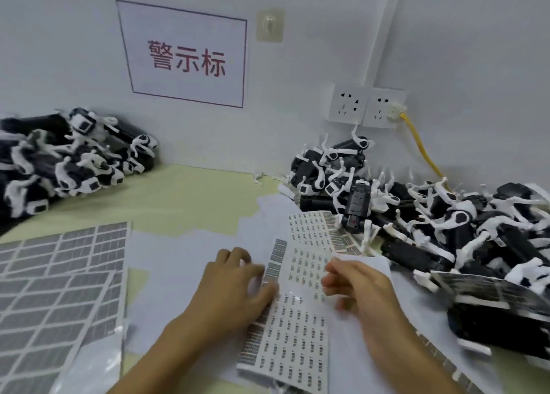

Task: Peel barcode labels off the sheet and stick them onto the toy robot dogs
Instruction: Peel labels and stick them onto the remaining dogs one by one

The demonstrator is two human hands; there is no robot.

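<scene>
On the pale table just in front of the person, the label sheet point(293, 313) lies under both hands: the left hand point(235, 286) presses its left edge with loosely curled fingers, while the right hand point(357, 286) hovers over the right side, blurred, so I cannot tell whether it pinches a label. To peel cleanly, I'd pin the sheet flat with the left, lift one corner with a fingernail and pull low and slow. The toy dogs wait in heaps, one pile point(416, 215) close on the right, another point(68, 161) far left.
</scene>
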